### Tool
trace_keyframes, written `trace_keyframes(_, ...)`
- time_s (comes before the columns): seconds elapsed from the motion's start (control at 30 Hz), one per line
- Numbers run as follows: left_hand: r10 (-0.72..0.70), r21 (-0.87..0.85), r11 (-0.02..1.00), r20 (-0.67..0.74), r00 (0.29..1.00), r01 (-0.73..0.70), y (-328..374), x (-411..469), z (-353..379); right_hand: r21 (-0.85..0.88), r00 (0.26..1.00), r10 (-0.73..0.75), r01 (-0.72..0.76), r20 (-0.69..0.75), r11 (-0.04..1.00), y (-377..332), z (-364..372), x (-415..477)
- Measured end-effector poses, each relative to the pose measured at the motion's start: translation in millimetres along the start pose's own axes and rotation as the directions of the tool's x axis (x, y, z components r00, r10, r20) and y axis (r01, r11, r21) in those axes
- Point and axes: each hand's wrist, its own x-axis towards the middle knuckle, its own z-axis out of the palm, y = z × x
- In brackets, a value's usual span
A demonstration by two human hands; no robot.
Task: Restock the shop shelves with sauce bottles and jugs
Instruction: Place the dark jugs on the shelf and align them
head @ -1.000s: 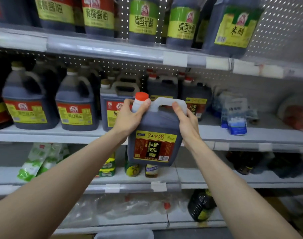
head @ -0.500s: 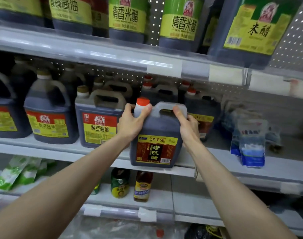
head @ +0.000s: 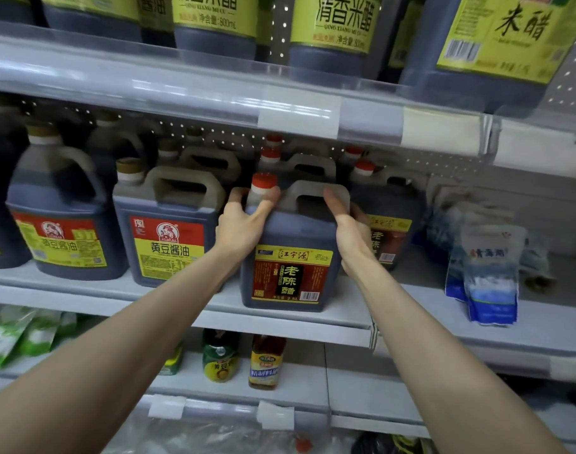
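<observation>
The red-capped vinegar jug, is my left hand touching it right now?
Touching. The head view shows the left hand with fingers and thumb curled round the neck of the vinegar jug.

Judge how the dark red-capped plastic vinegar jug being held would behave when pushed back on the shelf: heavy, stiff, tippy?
Probably heavy: the dark red-capped plastic vinegar jug looks full to its shoulder, and left hand and right hand both grip it. Likely stiff: its walls show no dents. Unlikely to tip: broad flat base on the grey shelf.
</observation>
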Motion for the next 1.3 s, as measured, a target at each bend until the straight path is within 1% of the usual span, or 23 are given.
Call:
trace_keyframes(0.17, -0.002, -0.062, 0.998, 0.093, 0.996, 0.008, -11.3, -9.4, 0.1, -0.057, 0.999, 0.018, -0.015, 0.049, 0.998, 0.2, -1.4, 0.4)
trace_keyframes(0.33, -0.04, -0.155, 0.986, 0.169, 0.985, 0.067, -27.2, -27.4, 0.6, -0.089, 0.983, -0.041, 0.058, 0.179, 0.994, 20.4, -11.3, -15.8)
trace_keyframes(0.4, -0.018, -0.183, 0.982, 0.198, 0.98, 0.055, -40.3, -34.2, 0.9, -0.098, 0.974, -0.058, 0.082, 0.219, 0.992, 36.1, -14.8, -22.8)
trace_keyframes(0.5, 0.002, -0.171, 0.984, 0.253, 0.967, 0.043, -64.5, -42.6, 0.6, -0.111, 0.962, -0.099, 0.131, 0.255, 0.985, 61.6, -17.3, -30.3)
trace_keyframes(0.6, -0.007, -0.143, 0.989, 0.259, 0.966, 0.045, -83.0, -45.0, 2.0, -0.12, 0.957, -0.115, 0.151, 0.266, 0.981, 83.1, -18.2, -33.2)
trace_keyframes(0.8, -0.007, -0.161, 0.986, 0.261, 0.965, 0.05, -87.3, -40.9, 3.0, -0.121, 0.956, -0.141, 0.176, 0.257, 0.977, 103.1, -16.3, -29.0)
trace_keyframes(1.3, -0.015, -0.182, 0.981, 0.251, 0.968, 0.063, -94.0, -23.5, 4.1, -0.061, 0.959, -0.176, 0.194, 0.221, 0.979, 109.7, -5.3, -19.3)
